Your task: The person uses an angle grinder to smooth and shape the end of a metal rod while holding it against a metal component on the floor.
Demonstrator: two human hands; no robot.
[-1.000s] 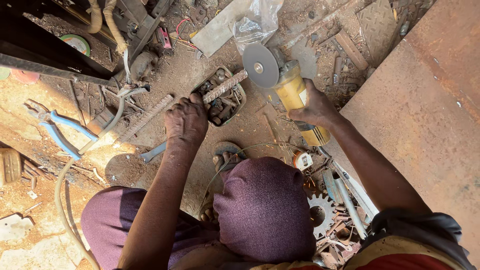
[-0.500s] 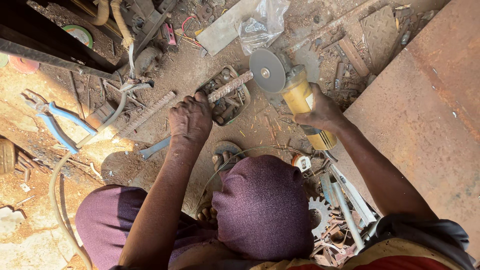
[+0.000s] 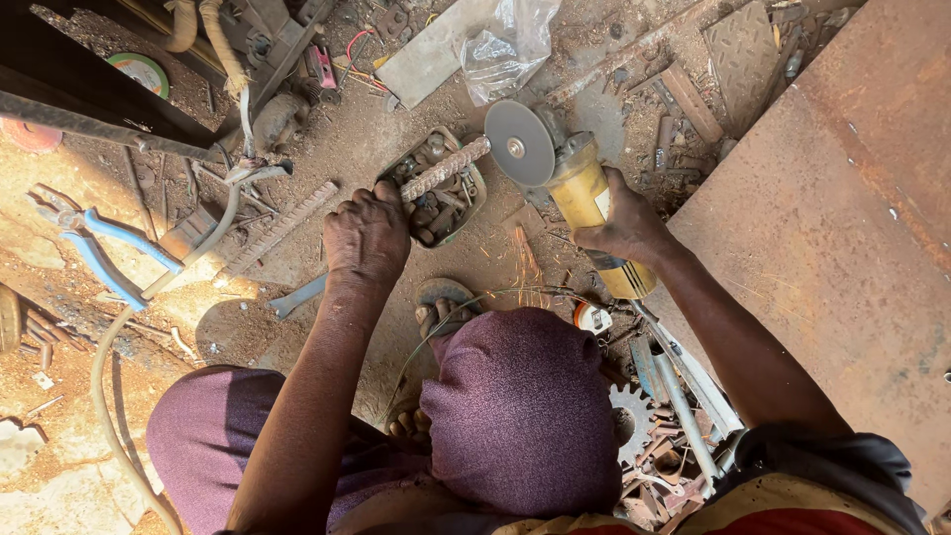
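Gripping ribbed steel rod point(image 3: 444, 169) left-handed point(image 3: 367, 236), yellow angle grinder point(image 3: 580, 193) right-handed point(image 3: 626, 226)

The left hand point(image 3: 367, 236) covers the near end of the ribbed steel rod point(image 3: 446, 166). The purple knee point(image 3: 523, 411) hides most of the sandalled foot point(image 3: 443, 309) and part of the toothed gear point(image 3: 630, 414). The rusty steel sheet point(image 3: 842, 218) runs off the right edge.

Scrap hems my fingers in: the metal tray point(image 3: 441, 198) sits beneath my left hand point(image 3: 367, 236), blue pliers point(image 3: 104, 253) lie leftward, and only bare dirt floor point(image 3: 337, 149) above stays passable.
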